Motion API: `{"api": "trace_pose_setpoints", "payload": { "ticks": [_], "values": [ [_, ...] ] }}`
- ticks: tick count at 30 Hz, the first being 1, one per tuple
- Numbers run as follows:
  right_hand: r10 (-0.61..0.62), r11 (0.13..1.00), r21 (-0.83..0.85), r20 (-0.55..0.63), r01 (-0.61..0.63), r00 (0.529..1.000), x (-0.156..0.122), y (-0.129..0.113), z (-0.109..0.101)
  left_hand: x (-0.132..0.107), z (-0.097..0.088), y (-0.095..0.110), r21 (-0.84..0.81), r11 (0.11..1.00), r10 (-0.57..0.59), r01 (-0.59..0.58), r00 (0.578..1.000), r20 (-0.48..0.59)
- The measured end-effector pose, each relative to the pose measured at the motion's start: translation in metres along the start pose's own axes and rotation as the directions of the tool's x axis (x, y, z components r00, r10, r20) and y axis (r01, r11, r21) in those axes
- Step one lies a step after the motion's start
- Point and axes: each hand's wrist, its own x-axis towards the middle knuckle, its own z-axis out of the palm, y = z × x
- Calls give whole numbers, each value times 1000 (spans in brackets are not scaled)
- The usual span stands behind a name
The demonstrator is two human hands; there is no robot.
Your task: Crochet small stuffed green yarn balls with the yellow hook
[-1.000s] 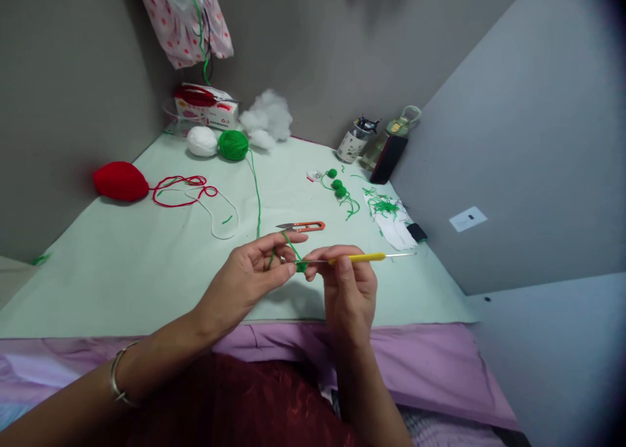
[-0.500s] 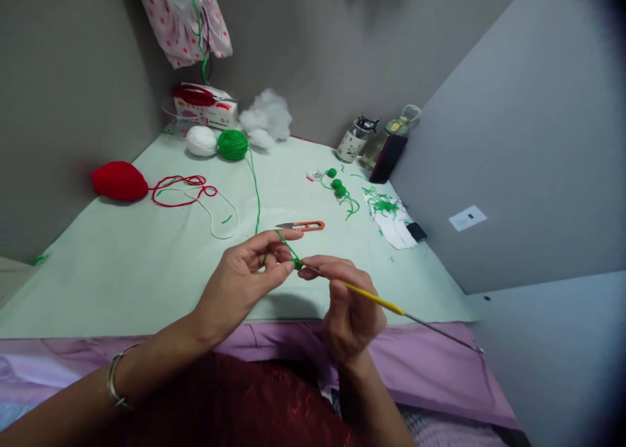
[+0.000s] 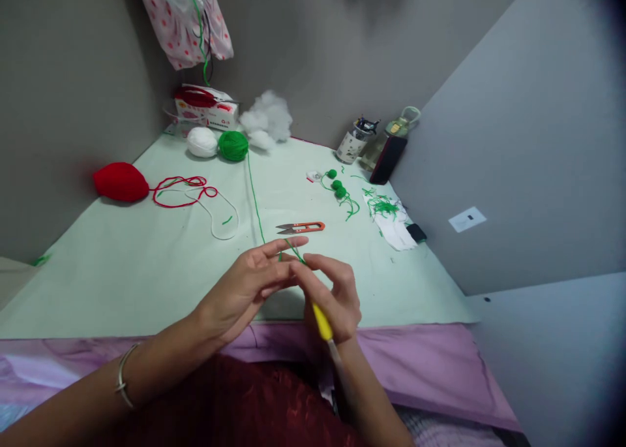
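My right hand is closed round a crochet hook with a yellow grip, whose shaft slants down toward my wrist. My left hand pinches at the working spot and carries green yarn over its raised index finger. The fingertips of both hands meet there, hiding the hook's tip and the small green crochet piece. That strand runs back to a green yarn ball. Just beyond my fingers lie orange thread snips.
Small green crocheted balls lie beyond the snips. Green yarn scraps rest on white paper at right, near a leaning phone. White yarn, red yarn and fluffy stuffing sit at back and left.
My right hand has turned, swinging the hook's rear end from the right down toward my wrist. Both hands have shifted slightly, and the green strand is straighter.
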Motion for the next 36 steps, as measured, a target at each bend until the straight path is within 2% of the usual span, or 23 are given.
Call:
{"api": "trace_pose_setpoints", "payload": {
  "ticks": [2,4,5,7,10,13,15,17,18,20,23,25,29,36],
  "values": [
    [169,963,217,-28,-159,985,5,1,-1,2,-2,3,-58,998,-15,14,1000,-11],
    [336,850,436,-15,-296,942,12,1,-2,2,-4,5,-23,999,41,-41,999,-22],
    [389,792,510,5,-337,921,15,1,-2,2,-4,6,13,998,66,-65,998,-17],
    [414,727,585,42,-358,909,20,1,-1,0,-3,5,82,990,119,-118,993,-6],
    [393,745,559,73,-364,917,19,0,2,0,-1,2,149,971,190,-187,982,-10],
    [286,890,358,45,-283,957,11,0,4,3,1,-1,154,969,203,-194,978,-44],
    [152,973,174,17,-153,988,6,0,4,5,0,-1,83,988,134,-130,990,-46],
    [92,989,116,12,-93,996,6,2,3,6,-1,1,-25,1000,13,-14,1000,-10],
    [120,980,161,7,-119,993,7,3,2,6,-2,2,-73,997,-38,39,999,9],
    [266,907,337,1,-251,964,13,6,-1,6,-4,6,-125,990,-70,73,997,27],
    [441,721,581,38,-378,897,20,7,-2,5,-4,9,-51,998,25,-25,1000,2],
    [443,677,618,90,-399,892,22,7,-1,4,-2,7,54,995,84,-84,996,1],
    [431,711,564,122,-420,894,19,7,2,3,0,3,191,966,178,-173,984,-7],
    [500,547,695,177,-468,848,18,11,-2,2,-2,6,277,939,216,-205,976,-9]
  ]
}}
